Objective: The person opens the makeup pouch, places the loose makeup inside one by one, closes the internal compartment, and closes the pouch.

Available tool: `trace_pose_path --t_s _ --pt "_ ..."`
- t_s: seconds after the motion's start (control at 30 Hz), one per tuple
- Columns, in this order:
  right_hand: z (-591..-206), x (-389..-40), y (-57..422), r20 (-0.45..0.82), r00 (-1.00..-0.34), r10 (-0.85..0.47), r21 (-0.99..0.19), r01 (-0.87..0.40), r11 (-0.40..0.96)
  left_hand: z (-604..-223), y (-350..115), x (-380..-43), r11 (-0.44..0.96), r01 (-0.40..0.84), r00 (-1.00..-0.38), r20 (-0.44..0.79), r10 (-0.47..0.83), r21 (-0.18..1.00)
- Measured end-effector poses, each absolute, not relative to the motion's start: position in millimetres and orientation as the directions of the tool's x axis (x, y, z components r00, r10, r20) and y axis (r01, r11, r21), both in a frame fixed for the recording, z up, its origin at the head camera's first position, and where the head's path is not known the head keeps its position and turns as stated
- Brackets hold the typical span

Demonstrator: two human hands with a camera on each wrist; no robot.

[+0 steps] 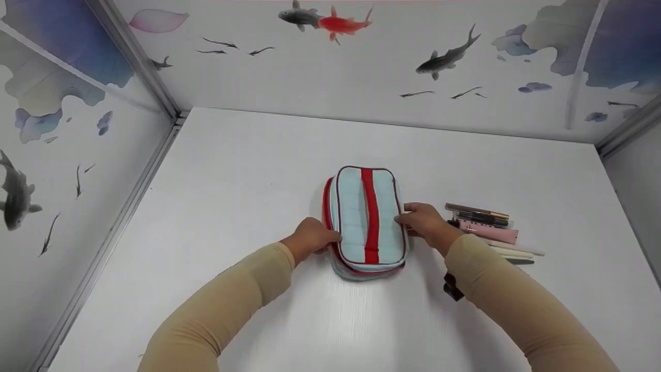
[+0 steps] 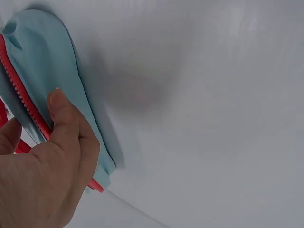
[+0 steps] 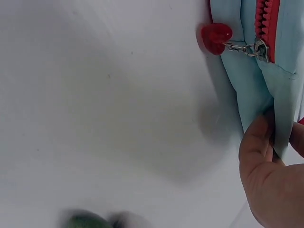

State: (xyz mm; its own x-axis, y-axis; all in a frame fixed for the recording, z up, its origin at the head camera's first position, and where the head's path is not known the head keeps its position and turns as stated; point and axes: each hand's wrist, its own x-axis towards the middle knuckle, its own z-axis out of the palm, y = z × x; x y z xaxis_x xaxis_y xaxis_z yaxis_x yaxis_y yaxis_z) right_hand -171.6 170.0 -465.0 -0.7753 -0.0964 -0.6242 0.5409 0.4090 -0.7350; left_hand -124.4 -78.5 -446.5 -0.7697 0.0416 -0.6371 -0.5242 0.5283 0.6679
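A light blue zip pouch [image 1: 351,217] with red piping and a red strap [image 1: 371,217] lies on the white table, its strap side up. My left hand [image 1: 311,236] grips the pouch's left side, thumb on the top edge. In the left wrist view, that hand's fingers [image 2: 71,114] lie against the blue side near the red zipper [image 2: 23,92]. Across from it, my right hand [image 1: 426,222] pinches the pouch's right edge. The right wrist view shows a red zipper pull [image 3: 216,38] on a short chain; the right fingertips are partly hidden under the blue fabric.
Right of the pouch lie several slim pens or brushes [image 1: 516,253], a pink tube [image 1: 490,232] and a brown and gold pencil [image 1: 475,210]. A small black object [image 1: 452,289] is partly covered by the right sleeve. Printed panels [image 1: 341,77] stand behind and beside the table.
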Motion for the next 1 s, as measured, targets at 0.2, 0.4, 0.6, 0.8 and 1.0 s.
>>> trace_pose_path --t_s 0.2,0.4,0.6,0.8,1.0 --pt "-466 -180 172 -0.615 -0.777 -0.132 -0.728 0.497 0.472 -450 -73 -112 0.476 -0.530 -0.769 -0.634 0.081 0.702" --pt "-465 -187 174 -0.595 -0.787 -0.165 -0.716 0.426 0.552 -452 -66 -100 0.425 -0.536 -0.770 -0.629 0.109 0.729" --pt "-465 -191 175 -0.566 -0.799 -0.203 -0.719 0.359 0.595 -457 -56 -88 0.397 -0.535 -0.766 -0.627 0.145 0.746" --pt "-460 -192 180 -0.582 -0.787 -0.205 -0.702 0.358 0.616 -454 -53 -87 0.418 -0.556 -0.734 -0.660 0.159 0.718" --pt "-454 -184 189 -0.572 -0.802 -0.174 -0.705 0.372 0.603 -447 -78 -102 0.505 -0.571 -0.694 -0.709 0.124 0.647"
